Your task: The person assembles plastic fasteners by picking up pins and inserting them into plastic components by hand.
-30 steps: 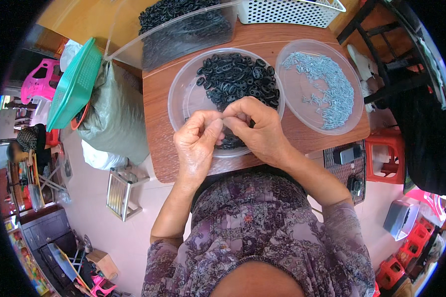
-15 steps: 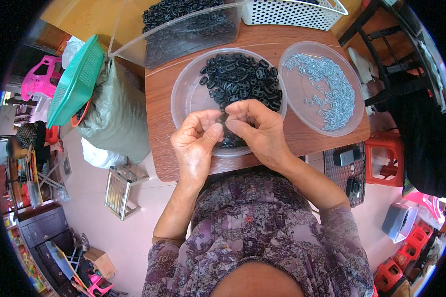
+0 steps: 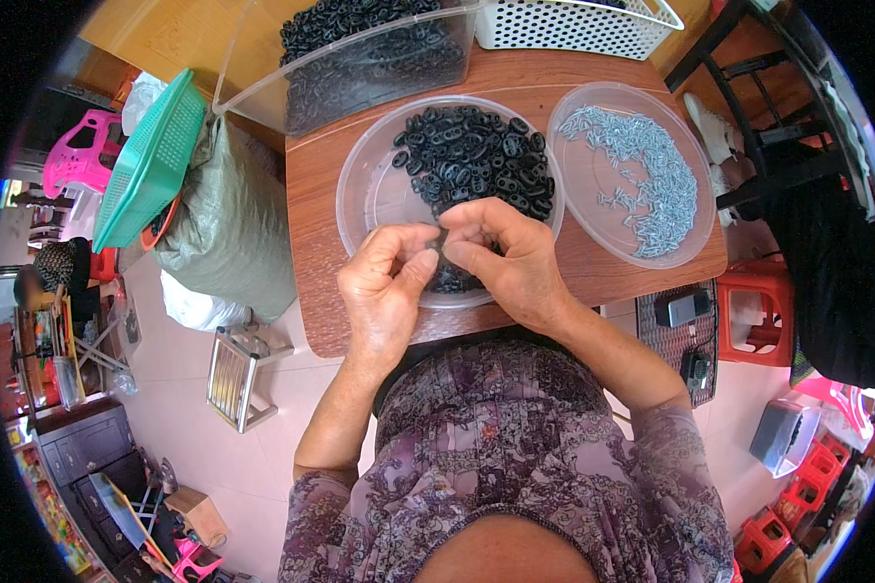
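My left hand (image 3: pixel 387 277) and my right hand (image 3: pixel 507 257) meet fingertip to fingertip above the near part of a round clear plastic tub (image 3: pixel 367 189). Thumb and fingers are pinched together on each; whatever sits between them is too small and hidden to make out. In the tub lies a heap of small black oval plastic pieces with holes (image 3: pixel 476 160), some partly covered by my hands. To the right, a shallow round clear tray (image 3: pixel 576 189) holds many small silvery-blue screw-like pins (image 3: pixel 666 185), spread mostly along its right side.
Behind the tub stand a clear bin (image 3: pixel 379 97) of more black pieces and a white perforated basket (image 3: pixel 574 31). All rest on a brown wooden table (image 3: pixel 316 282). Left of it are a grey-green sack (image 3: pixel 228 214) and green baskets (image 3: pixel 146 165); at right, a red stool (image 3: pixel 753 311).
Both hands stay over the tub with only small finger movements. The left hand has shifted slightly, its fingers lying straighter toward the right hand. The tub and tray have not moved.
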The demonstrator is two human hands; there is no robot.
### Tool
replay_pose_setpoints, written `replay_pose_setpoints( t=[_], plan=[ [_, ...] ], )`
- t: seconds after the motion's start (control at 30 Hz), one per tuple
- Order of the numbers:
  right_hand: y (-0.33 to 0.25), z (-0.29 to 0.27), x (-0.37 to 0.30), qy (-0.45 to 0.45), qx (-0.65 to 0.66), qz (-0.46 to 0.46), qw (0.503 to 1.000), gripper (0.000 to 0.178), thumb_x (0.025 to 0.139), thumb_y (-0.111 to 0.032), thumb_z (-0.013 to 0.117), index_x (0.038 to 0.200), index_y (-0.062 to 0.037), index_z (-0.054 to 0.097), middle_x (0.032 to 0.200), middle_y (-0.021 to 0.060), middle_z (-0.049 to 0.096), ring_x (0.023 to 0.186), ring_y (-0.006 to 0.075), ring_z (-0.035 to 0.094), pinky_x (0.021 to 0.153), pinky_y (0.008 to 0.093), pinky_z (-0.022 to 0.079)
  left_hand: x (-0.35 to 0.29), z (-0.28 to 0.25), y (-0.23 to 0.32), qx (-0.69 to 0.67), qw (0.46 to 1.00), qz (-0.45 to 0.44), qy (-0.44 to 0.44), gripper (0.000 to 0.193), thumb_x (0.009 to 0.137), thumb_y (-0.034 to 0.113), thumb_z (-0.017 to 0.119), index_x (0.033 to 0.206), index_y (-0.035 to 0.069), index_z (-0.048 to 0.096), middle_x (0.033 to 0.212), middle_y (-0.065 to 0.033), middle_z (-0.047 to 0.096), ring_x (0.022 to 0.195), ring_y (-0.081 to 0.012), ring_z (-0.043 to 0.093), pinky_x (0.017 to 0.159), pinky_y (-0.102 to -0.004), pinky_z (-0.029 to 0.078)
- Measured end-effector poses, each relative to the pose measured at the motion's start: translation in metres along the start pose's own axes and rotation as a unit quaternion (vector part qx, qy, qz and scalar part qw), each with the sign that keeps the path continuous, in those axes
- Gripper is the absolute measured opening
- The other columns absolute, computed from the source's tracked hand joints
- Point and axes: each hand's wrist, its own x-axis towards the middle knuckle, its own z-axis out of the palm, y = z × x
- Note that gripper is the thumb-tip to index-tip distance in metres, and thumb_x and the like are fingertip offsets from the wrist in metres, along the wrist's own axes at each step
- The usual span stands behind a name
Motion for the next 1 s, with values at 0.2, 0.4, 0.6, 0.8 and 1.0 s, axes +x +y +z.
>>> replay_pose_setpoints(
  t=[0.2, 0.4, 0.6, 0.8, 1.0],
  plan=[
    [-0.004, -0.002, 0.002, -0.023, -0.04, -0.013, 0.999, 0.021, 0.078, 0.001, 0.059, 0.098, -0.0003, 0.056, 0.081, -0.0008, 0.057, 0.075, 0.0044, 0.052, 0.068, 0.0192, 0.044, 0.003, -0.001, 0.002, 0.1, 0.991, 0.085, -0.006, 0.022, 0.069, -0.009, 0.061, 0.087, 0.002, 0.059, 0.074, -0.0047, 0.058, 0.064, -0.0093, 0.054, 0.059, -0.0224, 0.045],
    [-0.003, 0.005, 0.004, -0.013, -0.092, -0.083, 0.992, 0.019, 0.071, 0.005, 0.056, 0.089, -0.0008, 0.056, 0.077, 0.0099, 0.055, 0.068, 0.0186, 0.055, 0.06, 0.0286, 0.044, 0.001, 0.003, -0.003, 0.069, 0.994, 0.088, 0.01, 0.021, 0.068, -0.01, 0.06, 0.085, 0.003, 0.056, 0.071, -0.0037, 0.058, 0.062, -0.0089, 0.054, 0.057, -0.0227, 0.045],
    [-0.004, 0.004, 0.003, -0.032, -0.139, -0.123, 0.982, 0.016, 0.071, 0.001, 0.056, 0.087, 0.0001, 0.054, 0.078, 0.0132, 0.056, 0.071, 0.0282, 0.055, 0.063, 0.0352, 0.044, -0.005, 0.002, -0.002, 0.024, 0.999, 0.035, 0.0, 0.018, 0.072, -0.01, 0.058, 0.085, 0.001, 0.056, 0.075, -0.0011, 0.058, 0.065, -0.0073, 0.054, 0.06, -0.0209, 0.045],
    [-0.015, -0.003, 0.033, -0.119, -0.219, -0.158, 0.955, 0.015, 0.077, -0.008, 0.058, 0.09, -0.0015, 0.059, 0.077, 0.0118, 0.056, 0.07, 0.0223, 0.056, 0.063, 0.0301, 0.044, 0.002, -0.008, -0.006, -0.184, 0.982, -0.029, 0.033, 0.019, 0.077, -0.008, 0.057, 0.094, -0.002, 0.056, 0.078, -0.0017, 0.056, 0.064, -0.0078, 0.053, 0.06, -0.02, 0.047],
    [-0.002, 0.002, 0.112, -0.13, -0.491, -0.31, 0.803, 0.012, 0.066, -0.009, 0.061, 0.076, -0.0016, 0.06, 0.075, 0.0117, 0.056, 0.077, 0.0281, 0.053, 0.068, 0.0368, 0.043, 0.006, -0.016, -0.002, -0.214, 0.973, -0.039, 0.082, 0.022, 0.075, -0.006, 0.06, 0.097, -0.007, 0.057, 0.076, -0.0087, 0.057, 0.059, -0.0136, 0.054, 0.053, -0.0266, 0.051]
  ],
)
